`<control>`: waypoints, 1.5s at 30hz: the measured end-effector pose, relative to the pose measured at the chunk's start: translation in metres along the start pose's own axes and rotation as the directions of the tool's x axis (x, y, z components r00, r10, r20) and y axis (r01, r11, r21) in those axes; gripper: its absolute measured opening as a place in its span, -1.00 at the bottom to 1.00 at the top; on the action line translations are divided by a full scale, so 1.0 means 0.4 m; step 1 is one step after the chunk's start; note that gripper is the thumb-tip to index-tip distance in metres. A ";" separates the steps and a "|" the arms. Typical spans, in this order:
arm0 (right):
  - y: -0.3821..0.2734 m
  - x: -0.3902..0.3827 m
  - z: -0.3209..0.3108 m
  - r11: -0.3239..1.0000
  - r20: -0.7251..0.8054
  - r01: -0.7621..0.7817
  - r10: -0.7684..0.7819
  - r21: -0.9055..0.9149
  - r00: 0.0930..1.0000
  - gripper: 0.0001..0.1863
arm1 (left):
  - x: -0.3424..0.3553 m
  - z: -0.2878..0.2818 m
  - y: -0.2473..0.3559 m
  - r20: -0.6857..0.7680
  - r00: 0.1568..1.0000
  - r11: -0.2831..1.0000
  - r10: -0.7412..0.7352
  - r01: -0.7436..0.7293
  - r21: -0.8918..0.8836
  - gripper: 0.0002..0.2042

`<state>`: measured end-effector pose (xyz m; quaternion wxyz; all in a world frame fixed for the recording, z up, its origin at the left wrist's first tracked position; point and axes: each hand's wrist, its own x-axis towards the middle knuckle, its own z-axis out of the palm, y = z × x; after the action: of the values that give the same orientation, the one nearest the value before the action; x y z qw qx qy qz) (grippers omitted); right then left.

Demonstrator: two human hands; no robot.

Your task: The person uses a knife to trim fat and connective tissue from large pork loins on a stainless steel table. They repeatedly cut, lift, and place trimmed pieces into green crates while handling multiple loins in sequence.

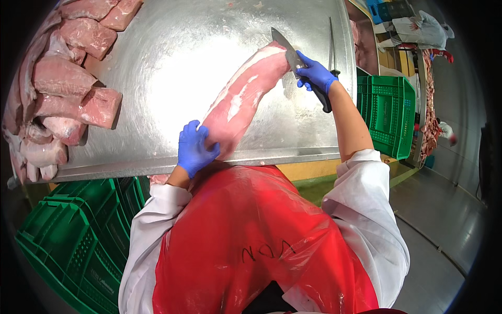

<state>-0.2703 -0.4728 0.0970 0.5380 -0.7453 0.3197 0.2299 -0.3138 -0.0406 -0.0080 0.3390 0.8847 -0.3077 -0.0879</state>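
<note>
A long pale-pink boneless loin of meat point(246, 99) lies slantwise on the steel table, its near end at the front edge. My left hand point(194, 149), in a blue glove, is closed on that near end. In my blue-gloved right hand point(316, 73) is a black-handled knife point(283, 43). Its broad blade lies against the far end of the loin, tip pointing away to the left. Just right of this hand a sharpening steel point(331, 44) with a dark handle rests on the table.
Several cut meat pieces point(65, 78) are heaped along the left side of the steel table point(172, 31). Green crates stand at the lower left point(78, 235) and right point(387, 116). Beyond, at the upper right, a person in white point(418, 31) stands near more meat point(430, 104).
</note>
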 end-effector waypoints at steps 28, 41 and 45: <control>0.111 -0.092 0.081 0.885 -0.263 0.211 -0.105 0.415 0.959 -0.13 | 0.926 0.173 0.105 0.410 0.867 0.951 -0.284 0.199 0.239 -0.64; 0.114 0.049 0.117 0.851 0.029 0.439 -0.450 -0.287 0.892 -0.17 | 0.912 0.152 0.105 0.365 0.927 0.970 0.084 -0.160 0.184 -0.75; 0.029 0.066 0.111 0.984 0.161 0.155 -0.167 0.086 0.973 -0.16 | 0.909 0.142 0.122 0.270 0.961 0.994 -0.064 0.085 -0.066 -0.66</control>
<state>-0.2604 -0.4393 0.0573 0.6066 -0.7267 0.2200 0.2357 -0.0689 -0.3196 0.0004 0.3245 0.8619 -0.3137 -0.2310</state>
